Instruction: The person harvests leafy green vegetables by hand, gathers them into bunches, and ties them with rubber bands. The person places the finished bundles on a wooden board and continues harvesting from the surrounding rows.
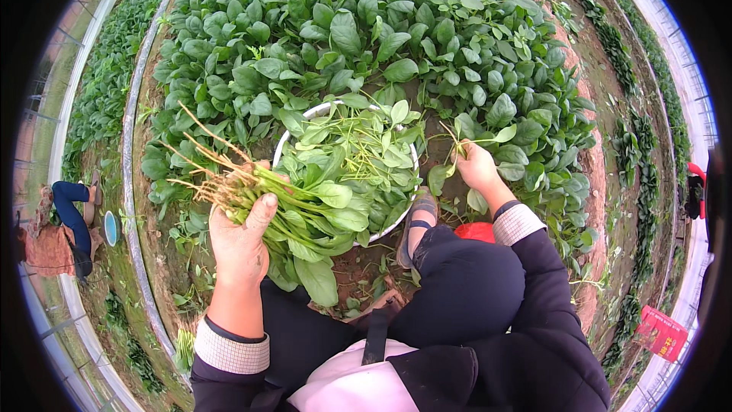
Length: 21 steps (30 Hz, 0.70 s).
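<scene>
A thick bunch of spinach plants (297,212) is clasped in my left hand (243,234), its pale brown roots pointing up and left, its leaves hanging to the right. My right hand (477,166) pinches a small spinach plant (454,140) by its stem, at the edge of the standing crop. Between the two hands sits a round white-rimmed basin (278,151), heaped with loose green leaves and thin stems (366,154). The bunch overlaps the basin's left side and hides part of it.
Dense spinach (343,34) grows ahead. My sandalled foot (421,220) is beside the basin, near a red object (476,232). A pale hose (130,126) runs along the left. Farther left are another person (71,223) and a blue basin (111,229). A red box (660,333) lies at right.
</scene>
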Available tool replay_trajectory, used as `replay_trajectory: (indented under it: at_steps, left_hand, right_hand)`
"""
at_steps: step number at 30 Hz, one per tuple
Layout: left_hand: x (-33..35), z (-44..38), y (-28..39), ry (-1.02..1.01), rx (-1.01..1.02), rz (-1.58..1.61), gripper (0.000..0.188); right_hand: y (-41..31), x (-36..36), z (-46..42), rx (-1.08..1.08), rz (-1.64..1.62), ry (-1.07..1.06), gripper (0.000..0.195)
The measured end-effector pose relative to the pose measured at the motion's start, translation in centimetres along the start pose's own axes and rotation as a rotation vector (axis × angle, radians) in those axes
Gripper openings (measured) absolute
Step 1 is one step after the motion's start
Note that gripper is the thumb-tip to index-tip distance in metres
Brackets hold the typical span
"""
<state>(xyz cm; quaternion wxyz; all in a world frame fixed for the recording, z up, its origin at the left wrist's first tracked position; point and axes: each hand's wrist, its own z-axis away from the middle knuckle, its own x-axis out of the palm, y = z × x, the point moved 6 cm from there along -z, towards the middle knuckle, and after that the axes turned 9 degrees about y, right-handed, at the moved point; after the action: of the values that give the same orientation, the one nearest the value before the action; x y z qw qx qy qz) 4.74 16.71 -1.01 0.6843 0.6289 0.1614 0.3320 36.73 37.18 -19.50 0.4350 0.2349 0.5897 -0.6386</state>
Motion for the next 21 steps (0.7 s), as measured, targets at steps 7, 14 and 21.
replay_trajectory:
  at_steps: [7,14,21]
  left_hand:
    - [0.3,1.7,-0.1,-0.251,-0.183,0.162,0.053]
    - [0.0,2.0,0.1,-0.418,-0.111,0.329,0.077]
    - [-0.9,1.8,-0.7,-0.394,-0.283,0.32,0.055]
  right_hand:
    - [-13.5,-6.6,1.2,-0.19,-1.02,-0.172,0.012]
    - [-29.4,-8.2,8.1,-0.388,-1.272,-0.406,0.017]
    - [-33.9,-5.2,10.9,-0.256,-1.707,-0.61,0.017]
